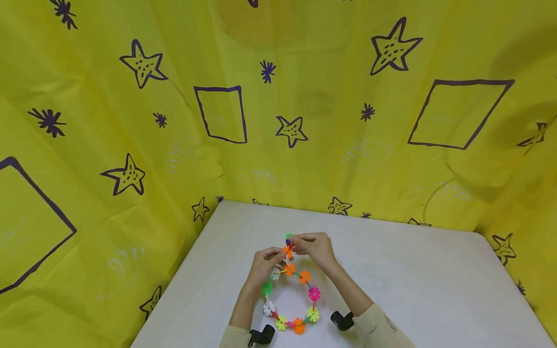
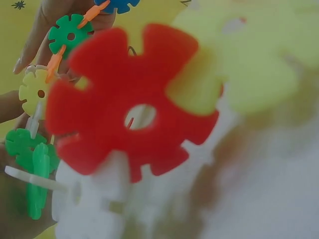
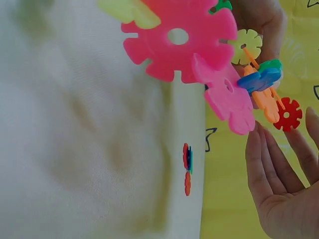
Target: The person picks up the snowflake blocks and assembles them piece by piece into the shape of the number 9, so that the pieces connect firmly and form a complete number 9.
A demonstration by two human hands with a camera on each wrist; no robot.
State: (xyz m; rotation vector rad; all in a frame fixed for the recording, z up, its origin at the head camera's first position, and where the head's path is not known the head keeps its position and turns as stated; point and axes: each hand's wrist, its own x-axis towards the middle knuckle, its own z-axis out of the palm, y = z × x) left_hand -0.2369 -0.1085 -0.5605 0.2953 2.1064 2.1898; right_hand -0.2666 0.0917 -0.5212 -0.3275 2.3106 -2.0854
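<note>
Interlocking plastic flower discs in many colours form a ring, with a pink disc (image 1: 315, 293) on its right side and an orange disc (image 1: 298, 326) at the bottom. From its top a short tail of discs rises between the hands. My left hand (image 1: 263, 266) grips the tail near an orange disc (image 1: 287, 252). Above it, my right hand (image 1: 316, 249) pinches the tail's upper end, beside a green disc (image 1: 289, 236). A blurred red disc (image 2: 99, 99) fills much of the left wrist view. In the right wrist view, fingertips meet a small red disc (image 3: 287, 115).
A white table (image 1: 391, 280) lies under the ring. Yellow curtains (image 1: 326, 159) with drawn stars and frames stand behind and along the sides. Black wrist cameras (image 1: 342, 320) sit at both cuffs. A small group of discs (image 3: 187, 181) shows against the white surface.
</note>
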